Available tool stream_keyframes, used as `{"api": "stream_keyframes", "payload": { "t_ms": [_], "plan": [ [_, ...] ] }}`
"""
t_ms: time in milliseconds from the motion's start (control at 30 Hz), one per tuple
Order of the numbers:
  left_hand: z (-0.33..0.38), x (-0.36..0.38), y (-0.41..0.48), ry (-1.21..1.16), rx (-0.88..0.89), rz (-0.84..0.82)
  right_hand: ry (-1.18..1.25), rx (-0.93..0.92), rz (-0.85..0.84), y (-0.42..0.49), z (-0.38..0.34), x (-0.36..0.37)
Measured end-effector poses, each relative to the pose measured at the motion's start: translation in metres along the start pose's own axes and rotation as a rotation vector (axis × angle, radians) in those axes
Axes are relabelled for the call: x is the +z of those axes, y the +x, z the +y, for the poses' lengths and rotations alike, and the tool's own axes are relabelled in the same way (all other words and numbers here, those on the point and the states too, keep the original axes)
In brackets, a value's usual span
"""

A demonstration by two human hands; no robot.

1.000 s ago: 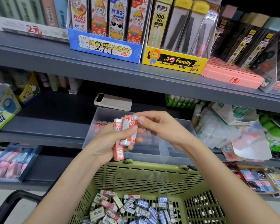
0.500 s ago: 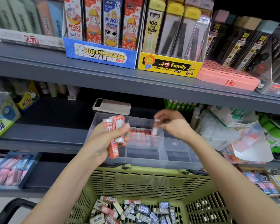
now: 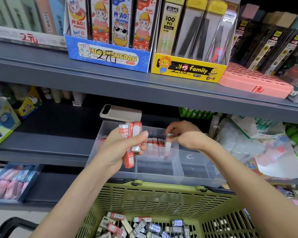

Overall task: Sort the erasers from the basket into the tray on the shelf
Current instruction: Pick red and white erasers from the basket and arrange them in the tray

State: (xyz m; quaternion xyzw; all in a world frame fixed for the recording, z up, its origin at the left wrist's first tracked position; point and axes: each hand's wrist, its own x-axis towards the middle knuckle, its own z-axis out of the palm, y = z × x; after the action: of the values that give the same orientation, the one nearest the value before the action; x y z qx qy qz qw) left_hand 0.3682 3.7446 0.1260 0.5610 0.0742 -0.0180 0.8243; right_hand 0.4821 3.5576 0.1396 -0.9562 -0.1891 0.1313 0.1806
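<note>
My left hand (image 3: 120, 150) grips a bunch of red-and-white erasers (image 3: 132, 140) in front of the clear divided tray (image 3: 193, 167) on the middle shelf. My right hand (image 3: 184, 135) hovers over the tray's back compartment and pinches the top of one eraser (image 3: 168, 143) standing at the right end of a row of red-sleeved erasers (image 3: 153, 143). Below, the green basket (image 3: 153, 198) holds several loose erasers (image 3: 136, 225) with red and dark sleeves.
A beige phone (image 3: 120, 113) lies behind the tray. The upper shelf edge (image 3: 144, 88) hangs just above my hands, carrying pencil-lead boxes. Glue boxes stand at left, plastic-wrapped goods at right. The tray's front compartments show nothing inside.
My right hand took one eraser from the bunch in my left hand, carried it right and back over the tray, and lowered it to the end of the row.
</note>
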Motion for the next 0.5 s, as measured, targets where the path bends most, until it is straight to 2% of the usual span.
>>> {"api": "stream_keyframes", "payload": {
  "t_ms": [167,267,400,500],
  "plan": [
    [-0.002,0.003,0.003,0.011,0.029,0.003,-0.275,-0.083,0.080,-0.003,-0.009,0.000],
    [-0.004,0.004,0.003,0.012,0.034,0.002,-0.302,-0.103,0.051,0.001,-0.013,0.001],
    [-0.005,0.003,0.003,0.013,0.030,0.007,0.138,-0.027,-0.016,0.004,-0.006,0.010],
    [-0.007,0.001,0.003,0.022,0.020,0.015,0.384,0.012,0.017,0.001,0.005,0.017]
  ]
}}
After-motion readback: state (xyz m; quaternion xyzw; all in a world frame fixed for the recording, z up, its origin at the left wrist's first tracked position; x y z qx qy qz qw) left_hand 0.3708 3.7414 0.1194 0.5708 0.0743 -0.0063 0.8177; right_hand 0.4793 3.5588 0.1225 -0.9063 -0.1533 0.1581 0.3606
